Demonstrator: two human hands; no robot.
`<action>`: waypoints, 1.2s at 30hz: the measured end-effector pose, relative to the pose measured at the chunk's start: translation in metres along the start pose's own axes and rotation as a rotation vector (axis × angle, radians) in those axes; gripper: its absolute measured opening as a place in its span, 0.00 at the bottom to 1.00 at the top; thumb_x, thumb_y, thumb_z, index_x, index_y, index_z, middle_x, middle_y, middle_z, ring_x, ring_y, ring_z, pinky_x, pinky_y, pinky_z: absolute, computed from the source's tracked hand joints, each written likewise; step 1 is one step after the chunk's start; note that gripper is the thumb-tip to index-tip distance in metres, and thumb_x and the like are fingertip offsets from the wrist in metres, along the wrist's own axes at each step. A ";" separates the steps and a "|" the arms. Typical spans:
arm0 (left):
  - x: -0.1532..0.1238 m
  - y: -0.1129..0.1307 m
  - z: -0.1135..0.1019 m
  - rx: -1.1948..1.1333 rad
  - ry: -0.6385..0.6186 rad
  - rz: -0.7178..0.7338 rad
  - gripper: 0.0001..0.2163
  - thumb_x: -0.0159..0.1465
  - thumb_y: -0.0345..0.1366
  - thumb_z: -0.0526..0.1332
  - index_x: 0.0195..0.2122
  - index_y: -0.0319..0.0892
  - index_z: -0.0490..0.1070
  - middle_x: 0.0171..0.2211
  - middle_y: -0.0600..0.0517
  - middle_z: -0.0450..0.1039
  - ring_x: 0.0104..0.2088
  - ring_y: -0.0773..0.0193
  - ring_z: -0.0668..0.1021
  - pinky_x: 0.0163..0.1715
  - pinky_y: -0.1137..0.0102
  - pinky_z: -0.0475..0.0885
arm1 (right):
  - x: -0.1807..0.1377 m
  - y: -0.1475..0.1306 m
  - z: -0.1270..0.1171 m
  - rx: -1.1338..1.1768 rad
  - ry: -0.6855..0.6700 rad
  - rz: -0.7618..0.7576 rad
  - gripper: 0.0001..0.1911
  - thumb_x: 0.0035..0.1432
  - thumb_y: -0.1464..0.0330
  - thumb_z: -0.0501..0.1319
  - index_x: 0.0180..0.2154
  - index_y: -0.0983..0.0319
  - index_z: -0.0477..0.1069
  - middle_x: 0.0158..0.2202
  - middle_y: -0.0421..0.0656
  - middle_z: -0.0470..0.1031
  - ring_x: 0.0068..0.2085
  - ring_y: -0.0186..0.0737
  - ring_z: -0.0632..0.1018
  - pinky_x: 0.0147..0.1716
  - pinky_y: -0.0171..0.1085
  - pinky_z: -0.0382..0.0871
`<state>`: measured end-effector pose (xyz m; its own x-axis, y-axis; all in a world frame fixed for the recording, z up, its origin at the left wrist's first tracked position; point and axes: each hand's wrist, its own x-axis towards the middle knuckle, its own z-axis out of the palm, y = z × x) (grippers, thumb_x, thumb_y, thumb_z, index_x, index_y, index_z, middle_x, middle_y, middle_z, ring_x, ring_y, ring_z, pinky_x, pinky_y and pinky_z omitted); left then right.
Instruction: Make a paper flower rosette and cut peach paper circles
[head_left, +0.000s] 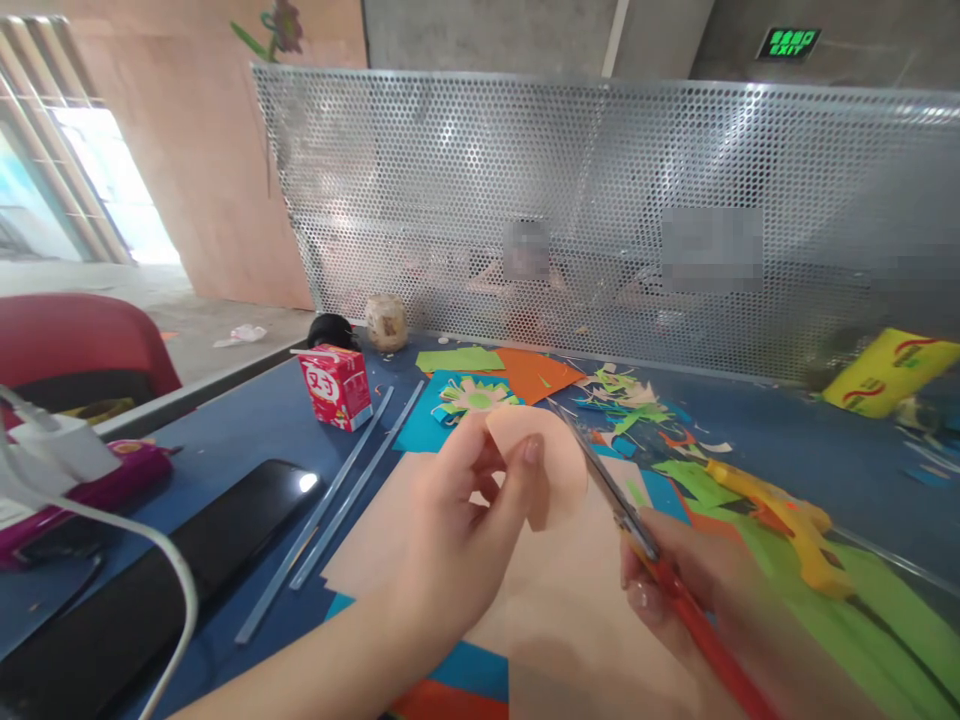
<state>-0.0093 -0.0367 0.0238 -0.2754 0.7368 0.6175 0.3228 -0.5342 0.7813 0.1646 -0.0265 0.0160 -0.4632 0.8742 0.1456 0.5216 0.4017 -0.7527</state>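
My left hand (457, 530) pinches a rounded piece of peach paper (551, 465) between thumb and fingers, held up above the table. My right hand (690, 590) grips red-handled scissors (637, 530); their blades point up and left, with the tips beside the right edge of the peach piece. Under both hands lies a large peach paper sheet (570, 620) on a blue table (225, 440).
A yellow glue gun (787, 520) lies on green paper at the right. A paper flower (474, 397), orange and green sheets and scraps sit behind. A red carton (335, 385), two grey sticks (337, 500), a black phone (225, 530) and a white cable (150, 540) are at left. A perforated metal screen (600, 210) closes the back.
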 end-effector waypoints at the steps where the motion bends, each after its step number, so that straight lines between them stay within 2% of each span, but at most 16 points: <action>1: 0.000 0.000 0.000 0.007 -0.005 0.003 0.03 0.62 0.33 0.56 0.30 0.43 0.65 0.19 0.59 0.68 0.16 0.76 0.69 0.11 0.83 0.60 | 0.000 0.000 0.000 0.005 -0.002 -0.006 0.12 0.55 0.61 0.52 0.24 0.59 0.57 0.19 0.35 0.55 0.21 0.30 0.58 0.19 0.30 0.53; 14: -0.001 -0.001 -0.001 -0.017 -0.048 -0.031 0.06 0.63 0.35 0.55 0.28 0.43 0.64 0.17 0.58 0.66 0.17 0.73 0.68 0.12 0.80 0.59 | 0.000 0.001 -0.001 -0.010 0.037 -0.061 0.13 0.56 0.61 0.52 0.23 0.60 0.58 0.19 0.35 0.56 0.20 0.29 0.58 0.17 0.30 0.55; 24: 0.002 -0.004 -0.001 0.029 -0.002 0.016 0.06 0.62 0.36 0.55 0.28 0.43 0.64 0.19 0.58 0.60 0.16 0.74 0.64 0.13 0.79 0.60 | 0.002 0.001 -0.003 0.003 0.032 0.011 0.14 0.51 0.63 0.56 0.21 0.59 0.54 0.18 0.35 0.56 0.20 0.30 0.57 0.17 0.30 0.52; 30: 0.001 -0.008 -0.004 -0.007 -0.032 0.085 0.06 0.63 0.35 0.54 0.30 0.42 0.66 0.22 0.55 0.67 0.18 0.73 0.66 0.15 0.78 0.64 | 0.001 0.003 -0.004 -0.025 0.084 -0.053 0.12 0.50 0.64 0.56 0.21 0.59 0.55 0.18 0.35 0.55 0.20 0.31 0.58 0.18 0.31 0.52; 33: 0.002 -0.007 -0.004 -0.046 -0.006 0.021 0.09 0.61 0.36 0.56 0.24 0.42 0.64 0.17 0.57 0.64 0.15 0.73 0.67 0.11 0.78 0.62 | 0.001 0.002 -0.004 -0.057 0.120 -0.040 0.12 0.49 0.65 0.57 0.20 0.59 0.55 0.17 0.34 0.54 0.20 0.32 0.57 0.18 0.31 0.52; 36: 0.006 -0.004 -0.003 -0.122 0.005 -0.123 0.14 0.58 0.39 0.59 0.18 0.42 0.59 0.14 0.60 0.57 0.12 0.74 0.66 0.08 0.79 0.60 | 0.003 0.004 -0.004 -0.044 0.109 -0.023 0.13 0.48 0.64 0.57 0.20 0.59 0.54 0.18 0.34 0.53 0.21 0.32 0.56 0.19 0.31 0.51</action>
<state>-0.0151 -0.0313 0.0242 -0.3102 0.7982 0.5164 0.1737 -0.4865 0.8562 0.1675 -0.0215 0.0160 -0.3959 0.8882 0.2332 0.5438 0.4314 -0.7199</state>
